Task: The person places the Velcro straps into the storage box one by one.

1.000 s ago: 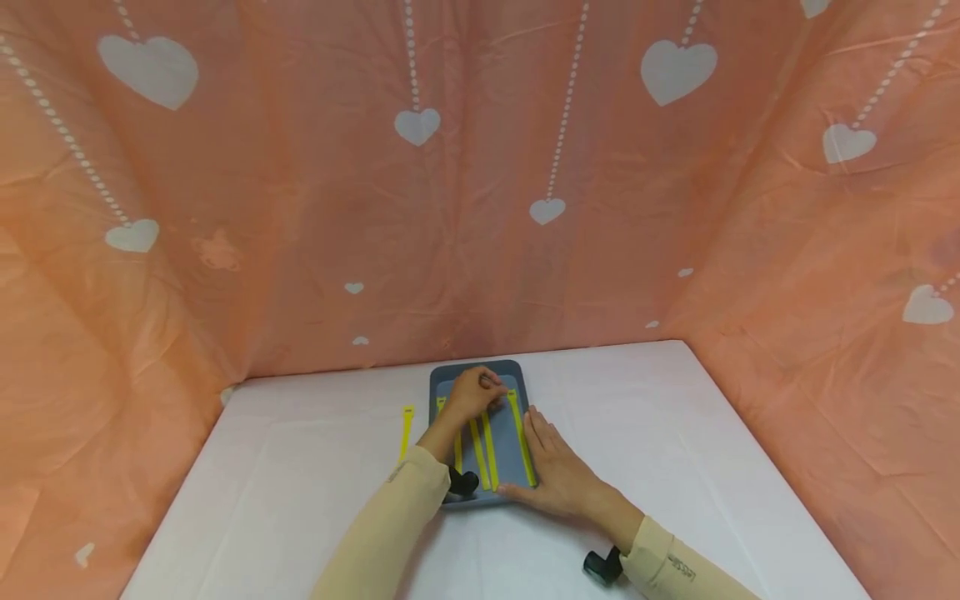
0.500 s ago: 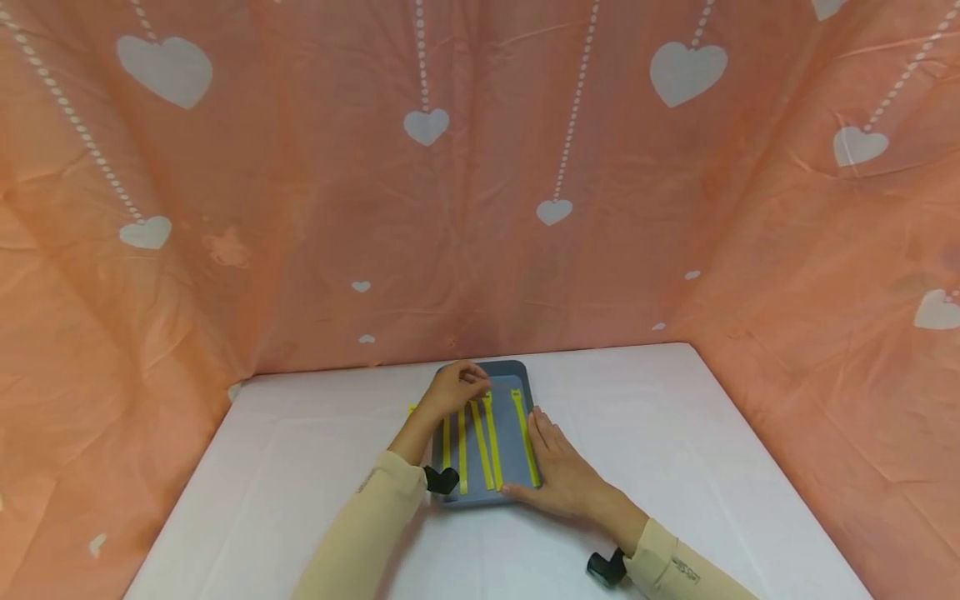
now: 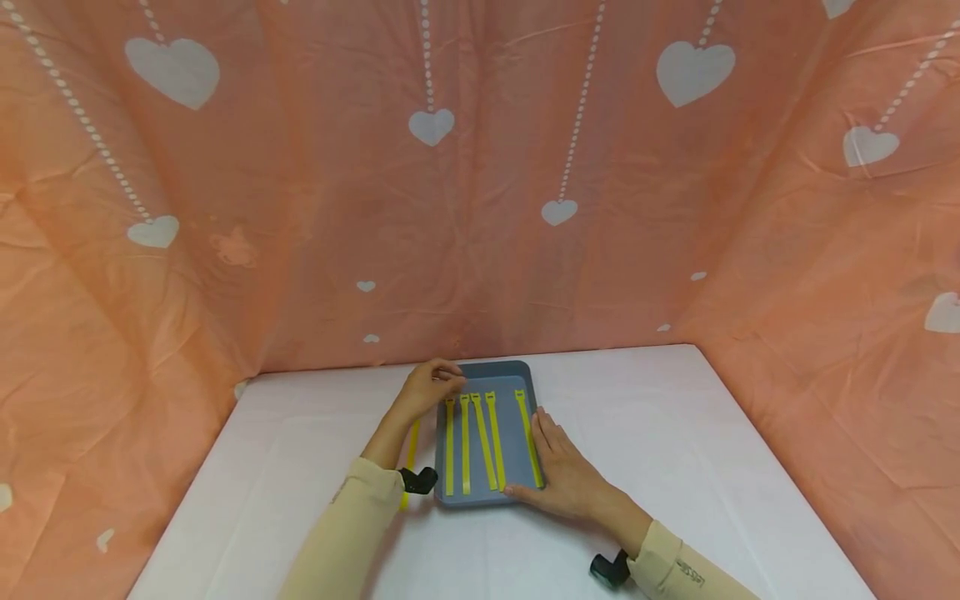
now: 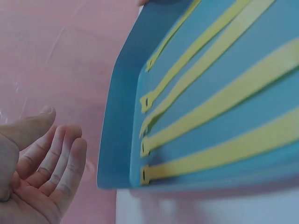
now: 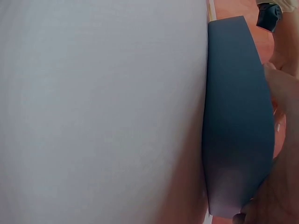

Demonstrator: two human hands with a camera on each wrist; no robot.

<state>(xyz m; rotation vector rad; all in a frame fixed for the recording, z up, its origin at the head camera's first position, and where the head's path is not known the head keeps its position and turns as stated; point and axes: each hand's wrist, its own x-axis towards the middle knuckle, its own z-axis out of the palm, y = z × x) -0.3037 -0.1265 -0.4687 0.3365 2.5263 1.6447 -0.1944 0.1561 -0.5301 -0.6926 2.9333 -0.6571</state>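
Observation:
A blue-grey tray (image 3: 512,463) holds several yellow cable straps (image 3: 466,454) with slotted heads. They lie lengthwise, heads toward the far end, and one strap (image 3: 524,429) sits apart near the right wall. Over the tray's far left edge is my left hand (image 3: 429,390); the left wrist view shows its fingers (image 4: 71,170) loosely bent and holding nothing. My right hand (image 3: 564,477) rests against the tray's right side, its fingers along the wall and thumb at the near edge. The right wrist view shows the outer tray wall (image 5: 238,112) beside that hand.
Another yellow strap (image 3: 412,450) lies on the white tabletop (image 3: 300,467) left of the tray, partly hidden by the left forearm. A peach curtain (image 3: 480,283) with white hearts hangs behind and at both sides. Small black cameras (image 3: 420,480) sit on the wrists.
My left hand has moved left across the tray to its far left edge, uncovering the strap heads. My right hand keeps its place at the tray's right side.

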